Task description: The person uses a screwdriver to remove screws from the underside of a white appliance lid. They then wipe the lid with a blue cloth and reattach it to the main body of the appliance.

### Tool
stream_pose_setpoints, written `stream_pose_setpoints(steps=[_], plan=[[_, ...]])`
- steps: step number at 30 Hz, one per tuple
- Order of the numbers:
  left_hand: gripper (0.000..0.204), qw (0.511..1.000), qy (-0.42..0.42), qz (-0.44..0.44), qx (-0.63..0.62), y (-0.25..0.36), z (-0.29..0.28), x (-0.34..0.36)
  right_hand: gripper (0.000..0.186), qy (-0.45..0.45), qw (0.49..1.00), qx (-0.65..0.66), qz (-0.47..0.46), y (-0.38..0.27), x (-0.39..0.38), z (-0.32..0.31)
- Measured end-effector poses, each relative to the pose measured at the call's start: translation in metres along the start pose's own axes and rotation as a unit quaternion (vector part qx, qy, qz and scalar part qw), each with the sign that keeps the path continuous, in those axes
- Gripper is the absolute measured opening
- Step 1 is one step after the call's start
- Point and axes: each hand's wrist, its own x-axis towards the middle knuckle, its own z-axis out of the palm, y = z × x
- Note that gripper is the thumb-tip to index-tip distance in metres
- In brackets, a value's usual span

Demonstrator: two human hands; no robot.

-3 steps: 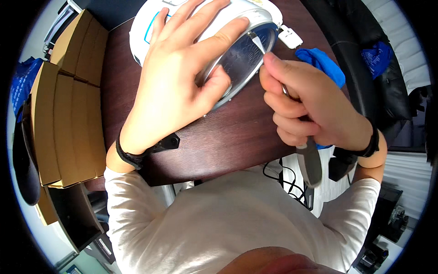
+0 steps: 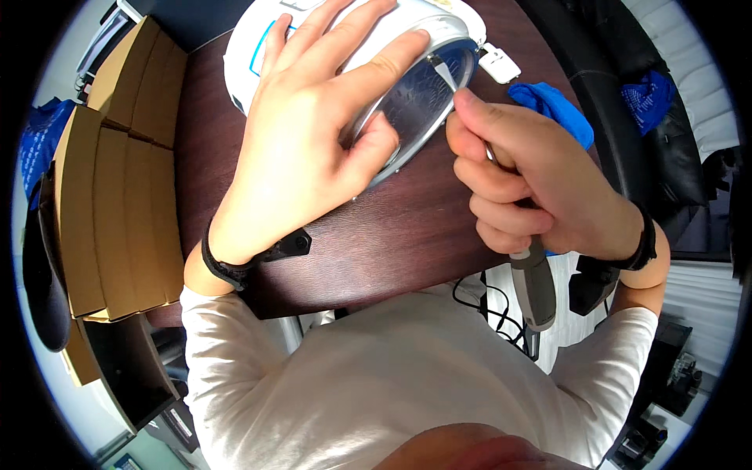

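Observation:
A white, rounded appliance (image 2: 239, 66) rests on the dark brown table, with a grey-rimmed, dark oval opening (image 2: 419, 106) on its near right side. Over it lies my left hand (image 2: 313, 117), fingers spread across the white shell and the thumb bent against the opening's rim. My right hand (image 2: 517, 172) is closed around a flat-tipped hand tool (image 2: 534, 290) with a grey handle and a thin metal shaft. The tool's flat tip meets the opening's upper rim near my left index finger; whether it is wedged in, I cannot tell.
On the table are a small white piece (image 2: 499, 64) and a blue cloth (image 2: 552, 112), right of the appliance. Cardboard boxes (image 2: 117, 215) stand along the left edge. A black sofa (image 2: 603, 78) lies beyond the right edge, and cables (image 2: 501, 313) hang below the near edge.
The tool's handle end has swung slightly down and right. Otherwise both hands keep their places on the appliance and the tool.

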Motion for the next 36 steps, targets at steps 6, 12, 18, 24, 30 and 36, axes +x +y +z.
stream_pose_setpoints(steps=[6,12,18,24,30,36], plan=[[0.058,0.991,0.109,0.074,-0.006,-0.013,0.024,0.001,0.035,0.136,0.851,-0.429,-0.271,0.019,0.016,-0.026],[0.058,0.999,0.029,0.019,0.019,-0.004,0.008,0.000,0.020,0.259,0.279,-0.812,-0.443,-0.001,0.024,-0.062],[0.059,1.000,0.002,-0.011,0.010,0.002,0.002,-0.001,0.028,0.231,0.562,-0.664,-0.435,-0.008,0.014,-0.058],[0.058,1.000,0.002,0.003,0.007,-0.004,0.005,-0.002,0.043,0.053,0.960,-0.226,-0.157,0.019,0.009,-0.037],[0.057,1.000,0.003,-0.007,0.008,-0.001,0.003,0.000,0.044,0.016,0.986,-0.128,-0.110,0.019,0.019,-0.032],[0.057,1.000,0.012,-0.002,0.000,-0.001,0.003,0.000,0.044,0.009,0.990,-0.097,-0.107,0.021,0.017,-0.029]])
